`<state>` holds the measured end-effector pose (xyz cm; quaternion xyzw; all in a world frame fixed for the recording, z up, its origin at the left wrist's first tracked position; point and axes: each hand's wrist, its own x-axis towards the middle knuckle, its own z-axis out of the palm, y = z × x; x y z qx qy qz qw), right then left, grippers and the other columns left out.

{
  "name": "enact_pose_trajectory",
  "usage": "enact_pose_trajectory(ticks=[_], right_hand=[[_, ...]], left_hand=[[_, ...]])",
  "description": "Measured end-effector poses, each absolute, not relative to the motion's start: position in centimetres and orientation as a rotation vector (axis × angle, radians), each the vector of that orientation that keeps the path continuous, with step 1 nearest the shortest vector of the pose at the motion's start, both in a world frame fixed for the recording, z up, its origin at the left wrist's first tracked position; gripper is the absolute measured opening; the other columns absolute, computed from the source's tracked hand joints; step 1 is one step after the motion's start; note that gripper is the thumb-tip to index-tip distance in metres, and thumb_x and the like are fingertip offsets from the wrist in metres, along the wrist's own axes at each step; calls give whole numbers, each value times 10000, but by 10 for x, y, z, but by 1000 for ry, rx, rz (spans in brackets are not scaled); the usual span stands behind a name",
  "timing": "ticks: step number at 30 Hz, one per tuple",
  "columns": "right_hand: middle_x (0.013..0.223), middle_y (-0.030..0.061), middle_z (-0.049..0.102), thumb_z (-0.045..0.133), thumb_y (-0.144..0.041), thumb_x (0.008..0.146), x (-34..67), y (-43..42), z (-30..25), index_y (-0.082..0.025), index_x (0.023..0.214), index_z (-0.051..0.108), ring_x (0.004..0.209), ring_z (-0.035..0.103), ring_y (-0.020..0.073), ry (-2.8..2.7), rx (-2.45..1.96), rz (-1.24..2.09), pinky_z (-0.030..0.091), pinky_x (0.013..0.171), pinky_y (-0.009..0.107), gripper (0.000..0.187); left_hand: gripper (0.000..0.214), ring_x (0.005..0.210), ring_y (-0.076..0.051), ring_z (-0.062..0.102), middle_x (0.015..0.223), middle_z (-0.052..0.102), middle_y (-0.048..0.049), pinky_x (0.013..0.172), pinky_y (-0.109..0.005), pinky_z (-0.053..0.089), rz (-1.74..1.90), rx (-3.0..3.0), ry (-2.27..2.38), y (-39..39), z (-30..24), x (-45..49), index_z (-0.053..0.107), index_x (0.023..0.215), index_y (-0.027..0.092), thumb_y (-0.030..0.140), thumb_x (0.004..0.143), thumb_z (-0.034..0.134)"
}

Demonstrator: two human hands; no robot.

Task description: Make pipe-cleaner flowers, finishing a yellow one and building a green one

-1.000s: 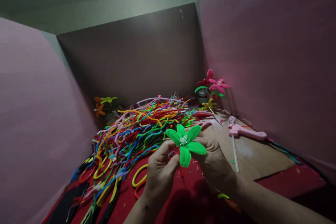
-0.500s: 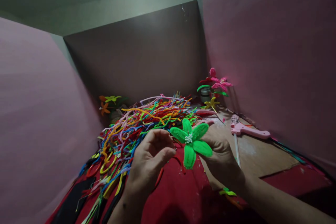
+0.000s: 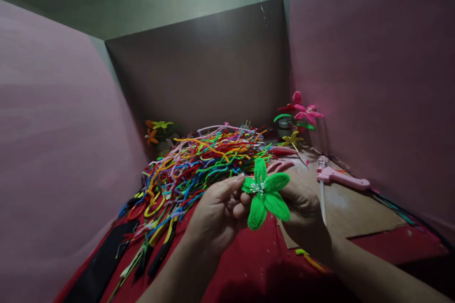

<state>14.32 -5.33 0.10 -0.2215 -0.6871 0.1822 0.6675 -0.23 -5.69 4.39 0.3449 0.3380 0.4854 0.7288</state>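
Note:
A bright green pipe-cleaner flower [image 3: 265, 192] with a white beaded centre is held up in front of me. My right hand [image 3: 302, 206] grips it from behind, fingers curled round its back. My left hand [image 3: 216, 213] pinches the flower's left petal between thumb and fingers. Both hands hover above the red cloth [image 3: 241, 265], just in front of a big heap of coloured pipe cleaners [image 3: 199, 161].
A pink glue gun [image 3: 337, 179] lies on a brown board [image 3: 355, 213] at the right. Pink flowers in a small jar [image 3: 296, 116] and a yellow flower [image 3: 292, 139] stand at the back right, orange and yellow-green flowers [image 3: 156, 130] at the back left. Pink walls enclose both sides.
My left hand let go of the flower and drew back half a second ago, and has now come back to pinch its left petal. The flower has turned slightly.

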Motion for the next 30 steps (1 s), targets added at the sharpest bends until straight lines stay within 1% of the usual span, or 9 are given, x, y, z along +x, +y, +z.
enact_pose_trajectory(ticks=[5,10,15,18,20,21,24,27,30], right_hand=[[677,-16,580,546,-72,767,143,-46,5,-210,759,633,651,530,118,-1556,-506,345,450,622,221,163],[613,-6,549,512,-127,797,140,-49,9,-196,710,652,590,504,122,-1576,-551,394,446,560,235,179],[613,-5,544,508,-157,807,138,-47,6,-224,808,673,589,505,129,-1555,-574,506,443,540,240,178],[618,2,555,517,-171,802,139,-40,3,-212,756,669,580,499,133,-1588,-576,470,441,548,257,164],[603,2,545,515,-169,802,140,-35,2,-203,717,657,571,490,129,-1661,-550,435,436,546,256,169],[606,4,546,510,-170,806,140,-34,2,-198,717,652,578,493,130,-1706,-528,428,437,550,255,170],[639,15,558,480,-171,829,140,-32,4,-187,745,638,601,509,126,-1805,-467,419,439,560,245,180],[659,19,569,474,-160,832,140,-32,6,-186,781,640,609,533,117,-1865,-401,399,446,566,229,175],[646,25,582,460,-151,834,141,-34,7,-182,780,646,616,553,120,-1873,-366,332,454,568,225,196]], left_hand=[[288,352,-47,423,509,520,21,330,-153,305,1152,1015,828,-65,50,-10,559,672,130,409,728,601],[184,405,-38,418,516,519,14,387,-154,301,1006,1356,947,-76,52,-8,589,638,103,266,709,639],[177,440,-50,409,549,520,13,433,-179,323,1006,1414,981,-73,48,-8,599,666,116,281,730,609],[150,524,-82,486,593,545,13,490,-190,377,1236,1524,1183,-75,59,-14,601,712,147,296,725,620],[135,679,-120,545,734,592,-3,610,-224,435,1531,1712,1300,-77,71,-18,618,814,182,270,713,638],[158,771,-143,555,832,608,-20,681,-254,448,1568,1880,1315,-76,78,-19,629,865,198,254,717,635],[201,969,-189,524,1010,599,-44,832,-335,430,1264,2412,1177,-71,94,-18,663,913,244,215,716,635],[74,924,-187,546,914,624,-38,793,-324,450,949,2488,1051,-61,102,-9,682,703,216,194,725,615],[132,792,-176,576,812,624,-42,698,-295,468,875,2281,1083,-52,103,1,658,600,177,205,718,608]])
